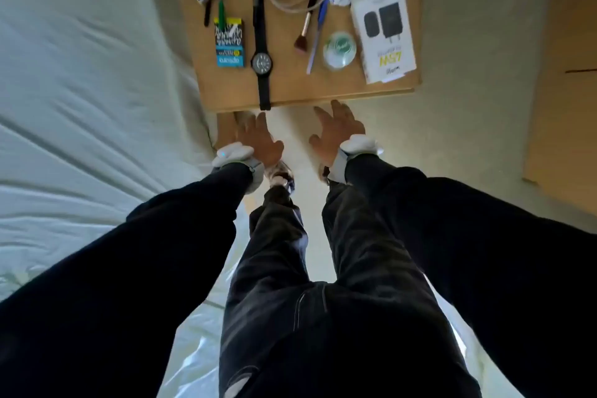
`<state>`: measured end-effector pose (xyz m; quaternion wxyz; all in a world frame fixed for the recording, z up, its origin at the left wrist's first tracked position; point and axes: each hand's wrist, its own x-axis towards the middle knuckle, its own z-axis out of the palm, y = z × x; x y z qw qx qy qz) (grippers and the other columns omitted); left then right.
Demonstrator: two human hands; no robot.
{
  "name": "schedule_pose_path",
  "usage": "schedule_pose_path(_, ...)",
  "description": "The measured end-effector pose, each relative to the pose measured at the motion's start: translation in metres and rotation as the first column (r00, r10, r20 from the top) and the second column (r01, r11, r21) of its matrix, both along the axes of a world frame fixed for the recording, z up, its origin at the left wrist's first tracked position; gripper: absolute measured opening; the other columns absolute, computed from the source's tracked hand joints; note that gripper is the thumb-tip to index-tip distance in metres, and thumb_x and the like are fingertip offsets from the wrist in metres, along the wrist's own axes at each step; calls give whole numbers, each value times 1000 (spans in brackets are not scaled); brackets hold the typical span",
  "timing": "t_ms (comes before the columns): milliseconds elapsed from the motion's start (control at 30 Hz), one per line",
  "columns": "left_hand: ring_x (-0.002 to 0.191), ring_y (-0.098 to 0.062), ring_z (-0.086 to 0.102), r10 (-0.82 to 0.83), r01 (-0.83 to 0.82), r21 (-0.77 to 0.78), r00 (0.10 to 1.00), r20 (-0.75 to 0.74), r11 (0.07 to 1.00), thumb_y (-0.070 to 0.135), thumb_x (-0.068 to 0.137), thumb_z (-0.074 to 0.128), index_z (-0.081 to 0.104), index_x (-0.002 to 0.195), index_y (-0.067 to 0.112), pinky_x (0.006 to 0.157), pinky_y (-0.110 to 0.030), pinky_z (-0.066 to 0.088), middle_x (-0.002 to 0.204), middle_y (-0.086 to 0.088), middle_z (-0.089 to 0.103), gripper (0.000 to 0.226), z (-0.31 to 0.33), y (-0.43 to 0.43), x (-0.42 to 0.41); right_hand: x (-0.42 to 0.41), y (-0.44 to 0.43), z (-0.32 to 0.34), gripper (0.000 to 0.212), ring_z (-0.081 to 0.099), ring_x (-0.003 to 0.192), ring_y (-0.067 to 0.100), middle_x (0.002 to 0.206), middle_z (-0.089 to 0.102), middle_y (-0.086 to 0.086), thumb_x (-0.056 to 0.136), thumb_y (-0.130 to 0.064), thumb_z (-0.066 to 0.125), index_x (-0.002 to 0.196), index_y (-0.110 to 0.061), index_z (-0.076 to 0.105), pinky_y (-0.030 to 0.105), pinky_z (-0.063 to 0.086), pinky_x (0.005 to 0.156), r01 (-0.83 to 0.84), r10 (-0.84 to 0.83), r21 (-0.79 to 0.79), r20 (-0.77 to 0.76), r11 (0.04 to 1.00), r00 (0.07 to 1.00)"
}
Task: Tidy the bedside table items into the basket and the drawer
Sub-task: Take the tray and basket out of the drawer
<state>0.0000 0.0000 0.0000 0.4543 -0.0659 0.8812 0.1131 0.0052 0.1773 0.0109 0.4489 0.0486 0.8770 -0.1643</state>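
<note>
Bedside tabletop (232, 90) beside bed (80, 74), cluttered. Left grip (258, 139) and right grip (336, 132) both spread open, empty, just below front edge. Black watch (262, 62) overhangs that edge by its strap; a rising hand could snag it and drop it. No basket or drawer in view.

Soft, cool daylight on the pale bed (80, 90), dark sleeves (129, 268) lost in shadow, mild blur throughout, wide-angle stretch toward the edges
</note>
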Motion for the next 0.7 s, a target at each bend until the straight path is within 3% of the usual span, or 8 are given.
schedule_pose_path(133,149,-34,11,-114,104,-107,989,-92,989,46,90,53,14,154,13,117,-51,14,163,-12,8,82,-33,-13,11,1,-12,-31,74,4,150,31,162,5,9,89,-45,44,153,-27,13,53,20,116,-68,71,70,-34,995,997)
schedule_pose_path(233,149,-34,10,-142,120,-115,968,-208,986,44,88,54,15,154,10,118,-52,10,162,-14,13,84,-44,-15,14,6,-15,-49,79,1,150,32,162,5,9,87,-43,46,155,-26,9,55,15,117,-98,113,136,-112,986,987)
schedule_pose_path(367,145,-36,21,-207,186,-103,942,-265,977,36,81,60,23,151,4,117,-53,17,154,-18,27,86,-49,-22,13,12,-17,-57,89,2,150,33,161,10,11,79,-41,52,155,-24,9,53,10,119,-80,105,137,-189,987,976)
schedule_pose_path(500,129,-40,40,-274,245,-129,903,-331,961,33,75,64,34,143,0,106,-51,35,137,-20,44,82,-51,-29,9,19,-18,-57,94,0,151,32,155,26,10,75,-36,54,155,-25,7,46,25,115,-27,48,99,-217,995,975)
schedule_pose_path(700,115,-38,46,-306,288,-101,896,-322,952,32,72,58,37,141,3,92,-46,44,127,-18,48,78,-43,-34,15,23,-18,-52,87,7,149,33,159,13,12,76,-40,55,153,-25,17,47,36,110,24,-13,57,-191,998,981)
